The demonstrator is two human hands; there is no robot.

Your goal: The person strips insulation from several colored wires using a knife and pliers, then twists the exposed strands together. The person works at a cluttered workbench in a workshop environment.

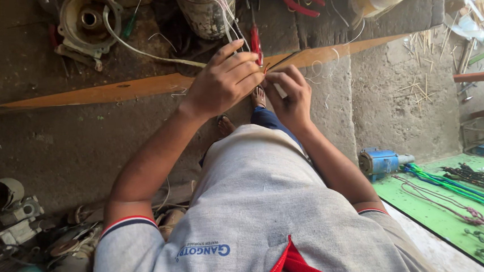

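The person looks down at two hands held close together over a dirty concrete floor (84, 147). The left hand (224, 83) is curled, with its fingers bent round a thin white wire (145, 53) and pinching it near the tips. The right hand (290, 95) is also curled tight, with a small white piece pinched between thumb and fingers. The two hands touch at the fingertips, so the wire end sits right between them. A red-handled tool (256, 43) stands up just behind the left fingers; it is not clear whether a finger holds it or it only rests there.

The white wire runs up and left to a round metal part (83, 19). More white wire is wound on a drum (206, 8) at the top. Red pliers (300, 0) lie beside it. A blue motor (381, 161) sits near a green mat (429, 208) on the right.

The step looks like working on the wire end, maybe stripping or twisting it. Any next move would need a firm pinch with both hands and small, careful pulls, because the wire is thin and easy to drop.
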